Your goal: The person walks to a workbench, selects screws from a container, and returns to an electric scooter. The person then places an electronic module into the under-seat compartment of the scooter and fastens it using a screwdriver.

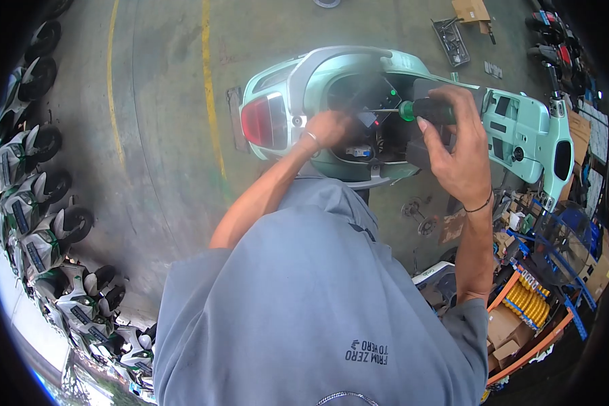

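The screwdriver (pixel 432 111) is in the right hand (pixel 461 135), and it lies between the two hands. Its long axis goes across the view, almost level, from the right hand toward the left hand (pixel 328 128). The handle is at the right hand's side, and the thin shaft points to the left hand, over the opening (pixel 392 159) of the scooter (pixel 403 63). The right hand is therefore the nearer one; the left hand is apart from the handle, on the side where the shaft points. I cannot tell exactly where the tip ends, or whether it touches something.

The screwdriver has a thick handle, dark for the larger part, with bright green at the end near the shaft. The shaft looks straight, slim and of pale metal.

The right hand is closed around the handle, with the thumb on the near side and the fingers over the far side. The left hand reaches in at the edge of the opening; its fingers are blurred, so I cannot tell how far they are open or if they hold anything.

Just right of the left hand there is a small red light (pixel 377 123). To its left is the red tail light (pixel 264 122).
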Tool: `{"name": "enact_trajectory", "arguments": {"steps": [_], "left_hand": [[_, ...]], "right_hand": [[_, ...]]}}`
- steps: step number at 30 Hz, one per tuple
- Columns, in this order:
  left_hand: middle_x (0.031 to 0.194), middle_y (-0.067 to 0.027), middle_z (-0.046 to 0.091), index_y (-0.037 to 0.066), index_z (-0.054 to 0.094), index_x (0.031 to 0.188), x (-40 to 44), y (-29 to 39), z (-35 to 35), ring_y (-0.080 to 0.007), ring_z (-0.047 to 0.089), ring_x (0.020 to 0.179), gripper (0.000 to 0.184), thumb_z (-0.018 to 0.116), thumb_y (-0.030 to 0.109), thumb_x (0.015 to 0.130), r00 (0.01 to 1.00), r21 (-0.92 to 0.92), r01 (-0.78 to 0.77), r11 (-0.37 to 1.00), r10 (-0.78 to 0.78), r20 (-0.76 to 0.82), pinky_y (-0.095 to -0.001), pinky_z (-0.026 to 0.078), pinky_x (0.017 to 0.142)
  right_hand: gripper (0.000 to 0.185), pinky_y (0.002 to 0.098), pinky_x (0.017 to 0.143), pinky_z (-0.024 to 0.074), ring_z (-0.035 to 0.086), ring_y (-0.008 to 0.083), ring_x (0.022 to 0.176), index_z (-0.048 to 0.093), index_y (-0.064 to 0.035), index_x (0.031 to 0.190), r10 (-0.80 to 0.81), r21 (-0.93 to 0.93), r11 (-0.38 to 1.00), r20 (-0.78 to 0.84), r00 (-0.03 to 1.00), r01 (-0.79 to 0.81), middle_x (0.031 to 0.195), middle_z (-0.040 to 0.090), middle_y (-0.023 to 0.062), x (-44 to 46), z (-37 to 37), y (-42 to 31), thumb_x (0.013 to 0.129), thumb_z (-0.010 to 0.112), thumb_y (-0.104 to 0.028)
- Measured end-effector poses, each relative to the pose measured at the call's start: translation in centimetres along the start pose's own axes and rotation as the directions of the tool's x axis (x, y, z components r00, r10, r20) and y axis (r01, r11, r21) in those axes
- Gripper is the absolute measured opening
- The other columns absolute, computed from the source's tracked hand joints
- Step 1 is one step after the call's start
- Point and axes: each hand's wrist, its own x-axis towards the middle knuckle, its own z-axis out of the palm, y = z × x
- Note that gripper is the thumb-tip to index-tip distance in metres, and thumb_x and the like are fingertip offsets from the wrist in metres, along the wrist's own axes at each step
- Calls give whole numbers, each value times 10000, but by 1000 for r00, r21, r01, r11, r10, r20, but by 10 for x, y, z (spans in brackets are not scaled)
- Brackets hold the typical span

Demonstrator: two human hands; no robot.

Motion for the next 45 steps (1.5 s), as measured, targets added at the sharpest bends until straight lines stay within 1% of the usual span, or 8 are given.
{"name": "enact_trajectory", "arguments": {"steps": [10,26,28,32,34,39,41,45], "left_hand": [[957,-203,706,61,702,1103,1,-2,-2,-397,657,942,376,523,359,957,1000,-37,-24,999,24,2,-454,503,853],[963,-214,705,61,714,1087,0,-4,-1,-401,658,946,376,543,364,946,1000,-64,13,998,-14,-3,-448,504,859],[957,-215,705,67,718,1082,0,-3,2,-405,657,940,367,542,359,945,1000,-51,8,999,-9,-13,-454,506,853],[839,-213,696,74,723,989,-6,3,4,-410,666,822,324,546,340,939,993,110,-5,994,17,-115,-492,519,751],[782,-209,689,70,721,934,-9,0,5,-408,668,762,314,547,332,937,988,159,-15,987,39,-152,-502,522,700],[667,-172,663,52,658,814,-9,-1,9,-366,656,602,290,537,285,935,955,356,-160,921,236,-181,-480,508,565],[669,-169,666,50,657,820,-10,1,10,-362,658,602,287,532,281,938,956,379,-176,909,250,-155,-473,510,561],[670,-161,667,55,658,814,-9,2,11,-354,665,610,279,526,268,937,941,409,-188,893,283,-186,-463,515,561]], "right_hand": [[375,452,687,528,655,379,881,545,-16,1177,32,-416,909,7,999,-26,1067,583,156,0,11,-3,861,692,-153],[289,459,848,490,563,351,1044,557,-18,1105,-281,-305,857,396,874,414,1129,498,147,22,-11,-19,829,639,-17],[290,467,829,499,579,351,1013,556,-15,1107,199,-547,837,338,920,21,1152,493,151,22,-6,-28,853,670,-95],[334,465,809,506,591,353,991,552,-9,1128,401,-650,752,321,858,-108,1159,493,161,30,-8,-38,862,691,-158],[359,457,803,506,591,354,1014,544,-8,1150,-205,-282,915,293,934,290,1151,499,173,20,-11,-26,857,693,-152],[431,453,812,499,583,368,1027,527,-14,1216,-132,-361,897,333,934,255,1144,498,173,15,-9,-13,839,700,-133],[405,457,777,504,594,374,979,530,-20,1218,247,-564,823,241,939,-72,1131,506,174,17,-6,-13,849,671,-113],[342,452,714,517,621,365,927,541,-22,1173,-91,-410,894,233,968,183,1099,527,167,14,-13,-14,883,652,-164]]}}
